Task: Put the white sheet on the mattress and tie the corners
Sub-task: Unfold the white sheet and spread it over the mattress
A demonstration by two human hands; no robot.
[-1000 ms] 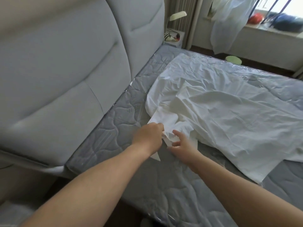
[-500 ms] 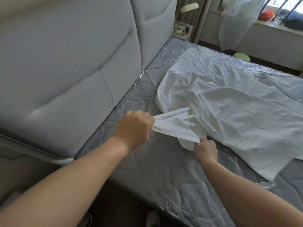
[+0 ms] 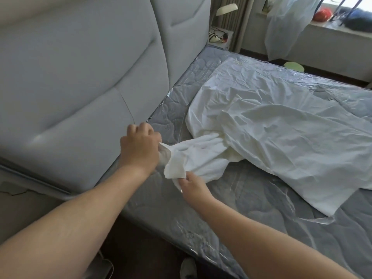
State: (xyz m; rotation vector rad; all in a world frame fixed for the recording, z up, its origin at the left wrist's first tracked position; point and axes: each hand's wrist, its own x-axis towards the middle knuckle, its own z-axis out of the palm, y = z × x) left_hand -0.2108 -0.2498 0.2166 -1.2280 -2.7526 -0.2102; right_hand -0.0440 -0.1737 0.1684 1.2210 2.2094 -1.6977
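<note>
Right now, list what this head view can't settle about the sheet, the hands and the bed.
- Left hand: its fingertips are hidden behind its own back, so its exact grip on the white sheet is unclear.
- Sheet's far right part: cut off by the frame edge.
- Mattress near corner: covered by both forearms.
- Right hand: pinches the bunched corner; its thumb is hidden under cloth.
- Windowsill items: too blurred to identify.

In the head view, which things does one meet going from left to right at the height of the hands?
Grey headboard → left hand, gripping the sheet corner → right hand, pinching it → spread white sheet → bare mattress.
</note>
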